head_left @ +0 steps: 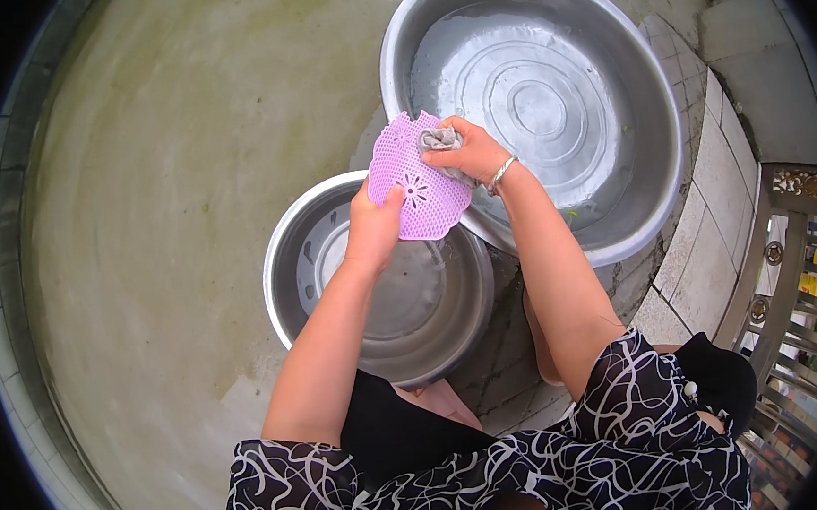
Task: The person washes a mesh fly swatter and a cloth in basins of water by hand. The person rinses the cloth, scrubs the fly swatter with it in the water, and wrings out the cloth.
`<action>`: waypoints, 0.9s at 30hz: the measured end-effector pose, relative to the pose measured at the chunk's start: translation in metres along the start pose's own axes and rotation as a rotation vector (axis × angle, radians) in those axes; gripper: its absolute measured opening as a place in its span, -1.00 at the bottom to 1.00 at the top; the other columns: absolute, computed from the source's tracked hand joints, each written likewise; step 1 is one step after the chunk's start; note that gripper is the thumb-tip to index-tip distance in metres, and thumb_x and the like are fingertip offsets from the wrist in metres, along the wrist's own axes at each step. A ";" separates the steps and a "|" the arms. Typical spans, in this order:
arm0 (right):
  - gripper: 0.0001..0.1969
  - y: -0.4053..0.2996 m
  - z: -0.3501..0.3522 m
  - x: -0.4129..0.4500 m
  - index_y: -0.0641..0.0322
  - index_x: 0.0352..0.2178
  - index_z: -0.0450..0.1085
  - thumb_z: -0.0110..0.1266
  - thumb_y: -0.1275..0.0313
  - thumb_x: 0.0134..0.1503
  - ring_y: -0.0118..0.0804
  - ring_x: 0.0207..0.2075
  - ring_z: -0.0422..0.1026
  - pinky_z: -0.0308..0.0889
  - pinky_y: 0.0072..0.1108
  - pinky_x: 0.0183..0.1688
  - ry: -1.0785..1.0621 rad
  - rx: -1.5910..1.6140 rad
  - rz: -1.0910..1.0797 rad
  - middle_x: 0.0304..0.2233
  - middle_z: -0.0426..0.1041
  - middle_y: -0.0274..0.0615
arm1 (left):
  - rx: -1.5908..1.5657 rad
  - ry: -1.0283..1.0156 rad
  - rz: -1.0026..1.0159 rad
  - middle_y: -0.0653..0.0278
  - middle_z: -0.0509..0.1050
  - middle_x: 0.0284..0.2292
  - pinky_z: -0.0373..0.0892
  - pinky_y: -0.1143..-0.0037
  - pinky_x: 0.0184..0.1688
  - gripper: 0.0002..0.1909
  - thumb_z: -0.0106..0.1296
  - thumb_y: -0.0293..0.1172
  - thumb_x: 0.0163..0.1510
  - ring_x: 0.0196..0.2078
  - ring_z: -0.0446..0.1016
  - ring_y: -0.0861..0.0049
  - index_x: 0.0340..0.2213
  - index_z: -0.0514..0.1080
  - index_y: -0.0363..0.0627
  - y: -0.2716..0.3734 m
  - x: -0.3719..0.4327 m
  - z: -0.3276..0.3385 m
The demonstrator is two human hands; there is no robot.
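A lilac perforated plastic piece (pixel 413 215) with a flower-shaped cut-out is held up over the smaller metal basin (pixel 422 346). My left hand (pixel 372 225) grips its lower left edge, thumb on top. In my right hand (pixel 472 151) is a crumpled grey cloth (pixel 441 139), pressed against the upper right part of the piece; a bracelet circles that wrist. Some water lies in the smaller basin. Behind and to the right stands a larger metal basin (pixel 666 130) with shallow water and small green bits in it.
Both basins stand on the ground, with concrete (pixel 151 237) stretching to the left. Pale stone slabs (pixel 700 256) and a metal railing (pixel 773 286) curve along the right. Part of a shoe (pixel 541 345) shows beside my right forearm. Dark wet paving lies between the basins and me.
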State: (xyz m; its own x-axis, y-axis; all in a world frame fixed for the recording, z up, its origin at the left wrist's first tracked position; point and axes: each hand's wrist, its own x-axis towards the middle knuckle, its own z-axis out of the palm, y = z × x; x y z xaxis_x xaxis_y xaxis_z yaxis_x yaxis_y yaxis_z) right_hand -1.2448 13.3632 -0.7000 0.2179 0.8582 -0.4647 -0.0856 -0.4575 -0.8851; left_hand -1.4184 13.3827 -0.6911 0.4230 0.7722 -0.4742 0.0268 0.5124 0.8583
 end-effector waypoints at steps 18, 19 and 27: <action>-0.72 -0.008 -0.006 -0.020 0.10 -0.47 0.28 0.06 0.21 -0.21 -0.08 -0.41 0.25 0.20 -0.40 -0.41 0.861 -0.769 -0.418 -0.51 0.24 -0.06 | -0.062 0.028 -0.137 0.20 0.36 -0.35 0.27 0.55 -0.28 -0.71 -0.17 -0.57 -0.09 -0.36 0.35 0.54 -0.25 0.23 -0.35 0.015 -0.005 0.008; -0.74 -0.016 -0.003 -0.025 0.10 -0.48 0.28 0.04 0.21 -0.20 -0.09 -0.41 0.25 0.20 -0.40 -0.42 0.804 -0.790 -0.417 -0.51 0.24 -0.07 | -0.075 0.043 -0.162 0.18 0.35 -0.32 0.26 0.53 -0.25 -0.70 -0.16 -0.60 -0.10 -0.34 0.34 0.51 -0.24 0.22 -0.38 0.016 -0.005 0.008; -0.89 -0.012 0.050 -0.026 0.11 -0.59 0.27 -0.05 0.34 -0.15 -0.16 -0.54 0.29 0.23 -0.43 -0.50 0.448 -0.915 -0.552 -0.62 0.26 -0.15 | -0.067 -0.003 -0.090 0.22 0.36 -0.35 0.28 0.55 -0.30 -0.73 -0.15 -0.58 -0.10 -0.36 0.35 0.55 -0.27 0.25 -0.32 0.005 0.001 0.003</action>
State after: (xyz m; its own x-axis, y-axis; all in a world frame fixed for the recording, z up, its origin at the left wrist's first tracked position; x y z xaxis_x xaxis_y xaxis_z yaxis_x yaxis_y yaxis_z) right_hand -1.2977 13.3575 -0.6784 0.3471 0.9181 0.1914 0.8238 -0.2010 -0.5300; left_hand -1.4150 13.3851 -0.6866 0.4242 0.7212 -0.5477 0.0042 0.6033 0.7975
